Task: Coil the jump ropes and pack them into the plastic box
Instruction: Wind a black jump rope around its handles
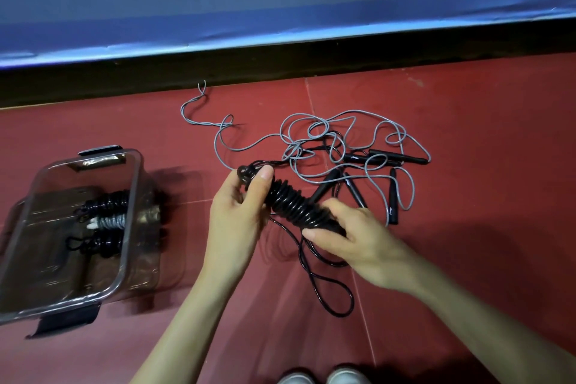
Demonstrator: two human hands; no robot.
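1. Here, at the centre of the frame, a person's two bare hands hold a black jump rope (294,207) wound into a tight coil around its handles, lifted above the red floor (467,134).
2. The left hand (240,206) has its fingers curled round the upper left end of the coil, with the thumb lying flat on top, pressing down the bunched loops there.
3. The right hand (352,237) grips the lower right end of the coil; its fingers wrap over the windings and close on them.
4. An unwound length of the black rope hangs from the coil and lies in a long loop on the floor, lower centre.
5. A clear plastic box (131,215) with dark latches sits open at the left of the frame, well apart from the hands. Inside it lie three coiled ropes (109,217): two black, with one grey between them.
6. Right of centre, above the hands, a loose grey rope (314,131) sprawls in tangled loops across the floor, trailing toward the dark skirting board (280,62) at the wall.
7. Several black handles (393,207) lie among those loops. Some carry a small white mark, too small to read.
8. Two pale shoe tips (324,377) show at the bottom edge.
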